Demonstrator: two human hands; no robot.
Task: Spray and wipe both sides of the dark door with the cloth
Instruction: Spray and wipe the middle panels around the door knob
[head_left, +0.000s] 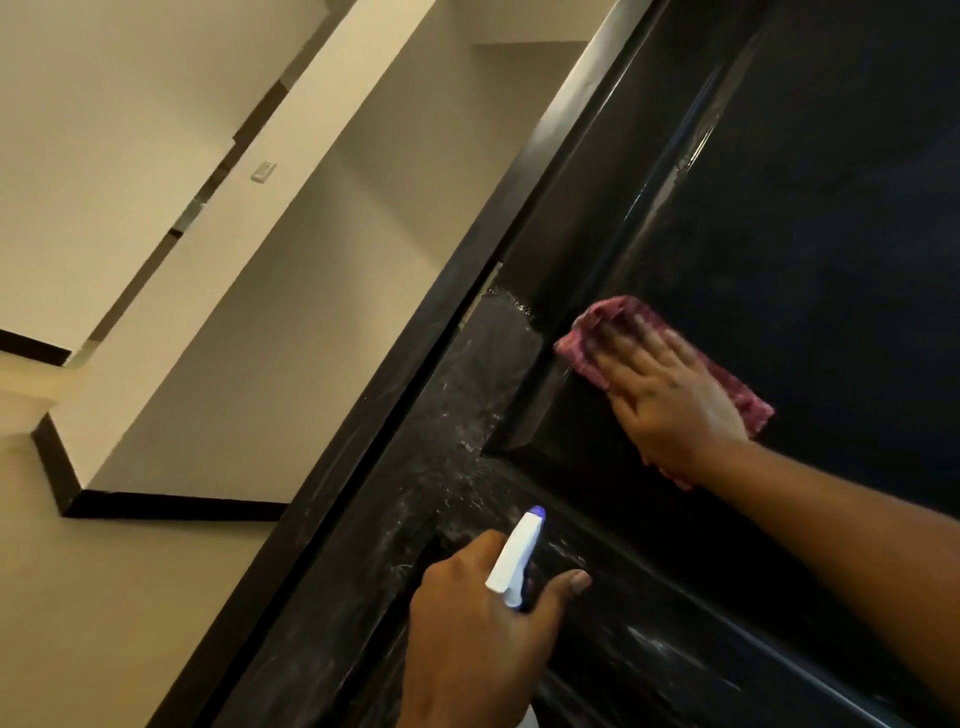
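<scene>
Head view, itemised.

1. Dark glossy panelled door (831, 182): fills the right of the view and runs diagonally across it, with raised moulding around its recessed panels.
2. Whitish spray streaks (457, 426): speckled over the door's edge strip and cross rail, to the left of and between my two hands.
3. Crumpled magenta fabric cloth (618, 314): lies flat against the upper recessed panel, just beside the moulding.
4. My right hand (670, 400): fingers straight and spread, palm pressing the cloth to the door. Cloth shows beyond my fingertips and at my wrist.
5. White plastic spray bottle with a purple nozzle tip (514, 558): only the head shows, nozzle aimed at the streaked rail.
6. My left hand (478, 613): curled round the bottle's neck, gripping it.
7. Dark door frame (415, 364): just beside the door's edge.
8. Cream wall (260, 338): carries a small white wall switch (263, 171) and dark skirting (171, 504).
</scene>
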